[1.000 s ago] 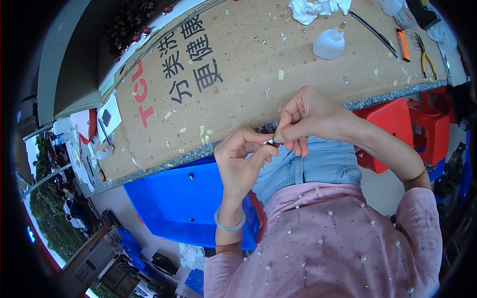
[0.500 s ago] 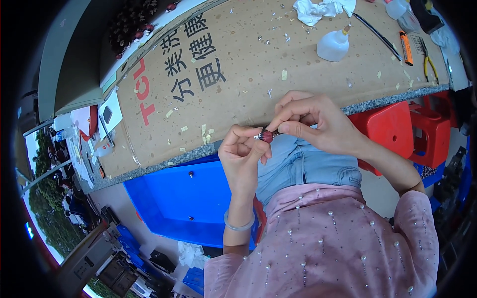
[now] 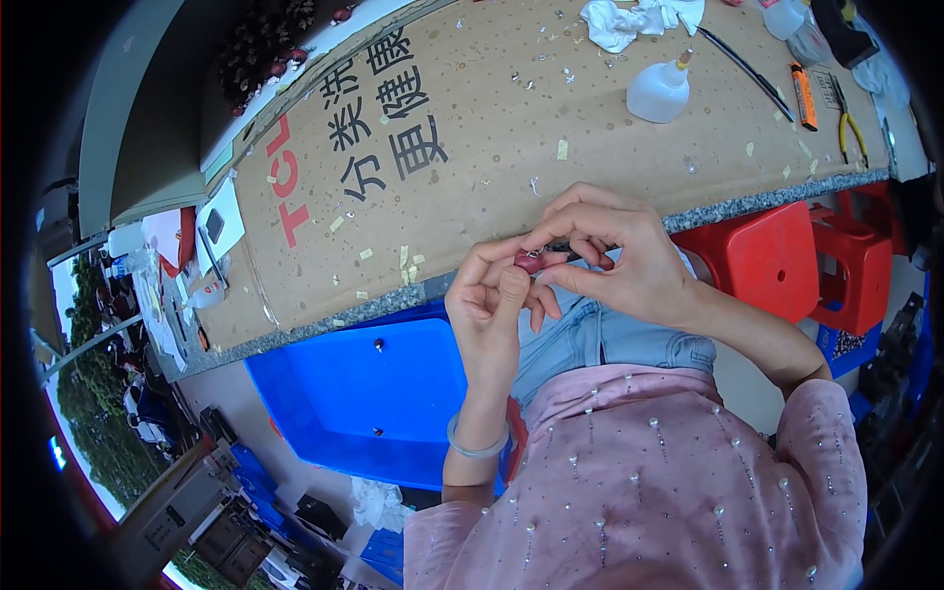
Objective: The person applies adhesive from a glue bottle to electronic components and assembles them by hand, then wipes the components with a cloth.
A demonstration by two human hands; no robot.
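Observation:
A small, rounded dark red bead-like piece (image 3: 528, 262) with a bit of shiny metal on its upper side is between my two hands, above my lap at the table's edge. My left hand (image 3: 494, 295) pinches it between thumb and forefinger, with the other fingers curled below. From the other side my right hand (image 3: 619, 251) is closed, thumb and forefinger tips at the piece. Something dark shows among the right fingers; its kind cannot be made out. Below on the left, a blue bin (image 3: 344, 413) contains two small dark pieces (image 3: 379, 345).
Brown cardboard (image 3: 492, 138) covers the table, littered with paper scraps. On it are a white squeeze bottle (image 3: 658, 93), a black stick (image 3: 747, 71), an orange item (image 3: 804, 96), yellow-handled pliers (image 3: 849, 128) and crumpled white tissue (image 3: 619, 25). Red stools (image 3: 762, 261) stand right; dark red pieces (image 3: 261, 64) are heaped far left.
My hands have drawn closer together, the left shifting slightly right and up. The red piece has been turned: its metal end pointed left before, and metal now shows on top.

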